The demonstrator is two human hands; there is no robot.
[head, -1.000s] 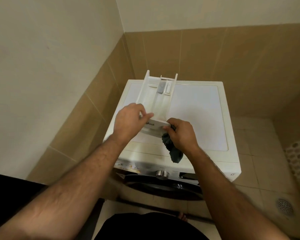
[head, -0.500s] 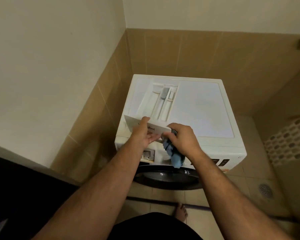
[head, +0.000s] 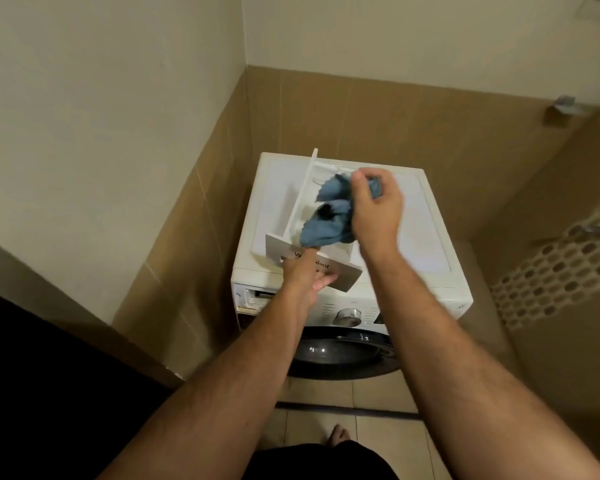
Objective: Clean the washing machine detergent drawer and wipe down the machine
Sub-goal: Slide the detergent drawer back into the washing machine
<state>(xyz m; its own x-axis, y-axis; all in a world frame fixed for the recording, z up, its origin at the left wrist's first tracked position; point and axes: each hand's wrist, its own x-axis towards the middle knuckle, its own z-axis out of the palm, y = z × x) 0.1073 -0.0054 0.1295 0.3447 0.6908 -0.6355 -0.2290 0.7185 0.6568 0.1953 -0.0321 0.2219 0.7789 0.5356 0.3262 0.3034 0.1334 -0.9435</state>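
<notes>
The white detergent drawer is out of the machine and held tilted above the white washing machine. My left hand grips the drawer's front panel from below. My right hand holds a crumpled blue cloth over the drawer's compartments, which the cloth mostly hides. The empty drawer slot shows at the machine's upper left front.
The machine stands in a corner of tan tiled walls. Its dark round door and control knob face me. A patterned wall panel is at the right. My bare foot is on the tiled floor below.
My right hand has lifted the blue cloth from the drawer's front panel up over its compartments. The drawer has been raised and tilted.
</notes>
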